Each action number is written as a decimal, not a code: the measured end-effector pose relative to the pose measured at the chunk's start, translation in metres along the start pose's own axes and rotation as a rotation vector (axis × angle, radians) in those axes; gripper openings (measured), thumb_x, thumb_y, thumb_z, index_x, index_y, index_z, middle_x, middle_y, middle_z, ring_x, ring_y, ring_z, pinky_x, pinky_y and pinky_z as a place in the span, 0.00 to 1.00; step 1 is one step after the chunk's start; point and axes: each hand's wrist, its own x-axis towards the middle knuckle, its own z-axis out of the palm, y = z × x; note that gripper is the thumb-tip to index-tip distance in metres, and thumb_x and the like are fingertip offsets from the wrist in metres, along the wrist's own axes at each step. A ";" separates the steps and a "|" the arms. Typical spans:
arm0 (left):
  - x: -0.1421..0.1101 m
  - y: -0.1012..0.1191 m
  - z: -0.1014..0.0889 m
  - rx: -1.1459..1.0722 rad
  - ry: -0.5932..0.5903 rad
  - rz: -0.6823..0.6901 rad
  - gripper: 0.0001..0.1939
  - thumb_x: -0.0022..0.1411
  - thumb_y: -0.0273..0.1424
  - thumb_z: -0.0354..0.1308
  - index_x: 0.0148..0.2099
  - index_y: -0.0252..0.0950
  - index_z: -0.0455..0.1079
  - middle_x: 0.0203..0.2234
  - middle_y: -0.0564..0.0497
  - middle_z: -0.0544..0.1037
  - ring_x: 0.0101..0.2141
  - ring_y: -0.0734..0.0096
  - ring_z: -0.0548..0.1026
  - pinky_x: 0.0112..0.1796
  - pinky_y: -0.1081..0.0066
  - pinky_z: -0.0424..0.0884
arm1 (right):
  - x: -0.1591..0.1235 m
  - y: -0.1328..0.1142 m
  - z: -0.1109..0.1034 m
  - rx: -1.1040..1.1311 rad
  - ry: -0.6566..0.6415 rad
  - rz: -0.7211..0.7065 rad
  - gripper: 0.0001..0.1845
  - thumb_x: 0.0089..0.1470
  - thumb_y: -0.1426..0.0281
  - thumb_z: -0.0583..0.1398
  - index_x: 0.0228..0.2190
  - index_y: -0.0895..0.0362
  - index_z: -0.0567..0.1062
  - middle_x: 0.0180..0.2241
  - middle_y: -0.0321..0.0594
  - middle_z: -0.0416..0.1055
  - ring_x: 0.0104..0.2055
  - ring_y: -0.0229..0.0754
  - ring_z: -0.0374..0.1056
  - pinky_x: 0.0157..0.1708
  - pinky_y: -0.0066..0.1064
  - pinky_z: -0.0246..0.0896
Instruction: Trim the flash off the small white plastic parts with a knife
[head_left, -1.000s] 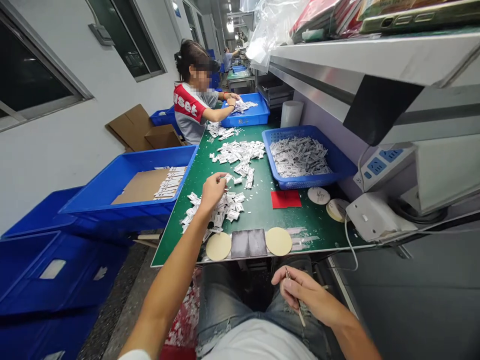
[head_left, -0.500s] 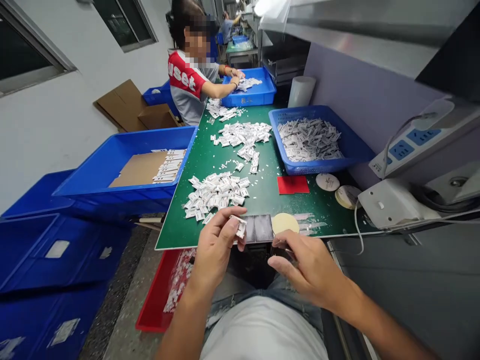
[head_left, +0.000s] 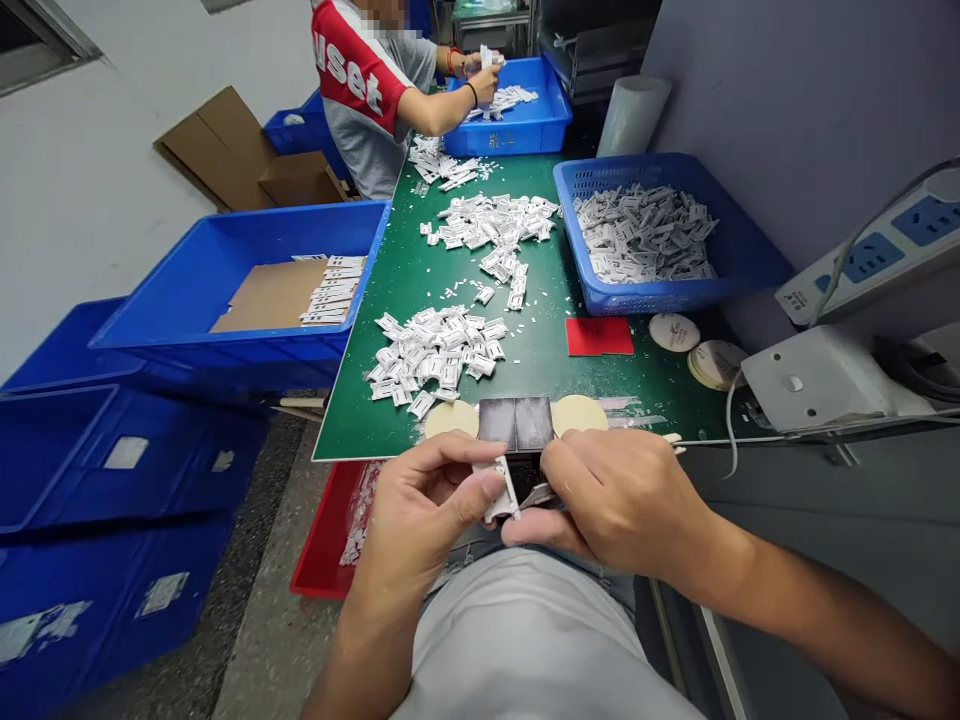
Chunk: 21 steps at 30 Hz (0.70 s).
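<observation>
My left hand (head_left: 427, 500) pinches a small white plastic part (head_left: 504, 488) between thumb and fingers, just off the near table edge. In my closed right hand (head_left: 626, 490) is a small metal blade (head_left: 537, 496), its tip at the right edge of the plastic part. The fingers cover most of this tool. Just beyond my hands, two dark grey blocks (head_left: 515, 424) lie side by side between two pale yellow discs (head_left: 580, 413). A heap of white plastic parts (head_left: 437, 355) lies on the green table (head_left: 450, 285), ahead of my left hand.
A blue basket (head_left: 645, 297) of white parts stands at the right, near a red pad (head_left: 598, 337) and a power strip (head_left: 874, 255). Blue bins (head_left: 300, 345) stand on the left. A red tray (head_left: 319, 565) sits below the table edge. A co-worker (head_left: 360, 100) handles parts over a blue tray (head_left: 517, 138).
My hands have come together, and the blade in my right hand now meets the white part. The view has tipped downward. The co-worker's hands have lifted parts above the tray.
</observation>
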 end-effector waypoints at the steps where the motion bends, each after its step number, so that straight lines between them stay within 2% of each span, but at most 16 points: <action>1: 0.000 0.001 0.000 0.006 -0.004 0.001 0.08 0.47 0.32 0.70 0.32 0.37 0.80 0.22 0.52 0.73 0.20 0.75 0.70 0.21 0.75 0.67 | 0.000 0.000 0.000 -0.012 0.001 -0.004 0.32 0.61 0.45 0.44 0.19 0.55 0.64 0.16 0.34 0.56 0.20 0.37 0.46 0.23 0.34 0.35; 5: 0.000 0.005 -0.002 0.057 -0.048 0.006 0.06 0.48 0.30 0.70 0.32 0.38 0.80 0.21 0.52 0.73 0.21 0.75 0.69 0.21 0.76 0.66 | 0.000 -0.001 0.001 -0.046 0.008 -0.018 0.33 0.60 0.44 0.44 0.18 0.55 0.63 0.16 0.34 0.54 0.20 0.38 0.44 0.23 0.34 0.33; 21: -0.003 0.007 -0.004 0.104 -0.044 0.027 0.05 0.48 0.29 0.69 0.32 0.38 0.80 0.21 0.51 0.72 0.21 0.75 0.68 0.21 0.76 0.65 | -0.004 -0.005 0.002 -0.084 0.019 -0.010 0.31 0.62 0.46 0.44 0.18 0.54 0.62 0.15 0.34 0.54 0.20 0.39 0.44 0.23 0.35 0.33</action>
